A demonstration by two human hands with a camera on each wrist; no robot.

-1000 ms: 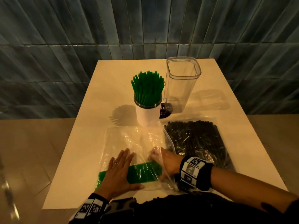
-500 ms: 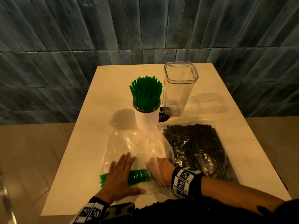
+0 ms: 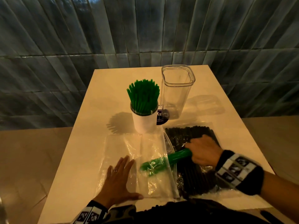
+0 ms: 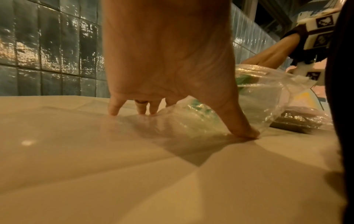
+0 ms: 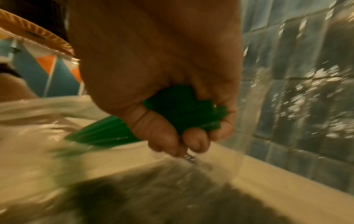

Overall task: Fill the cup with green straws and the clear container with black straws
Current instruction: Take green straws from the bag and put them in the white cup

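Dark round label (image 3: 162, 118) on the clear square plastic container (image 3: 177, 91) at the table's far edge is unreadable, right hand (image 3: 203, 151) fisted round a green straw bundle (image 3: 165, 160) half inside the crinkled clear bag (image 3: 145, 167), left hand (image 3: 119, 183) spread flat on it, near edge.

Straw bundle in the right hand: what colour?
Green. The straw bundle gripped by the right hand shows best in the head view.
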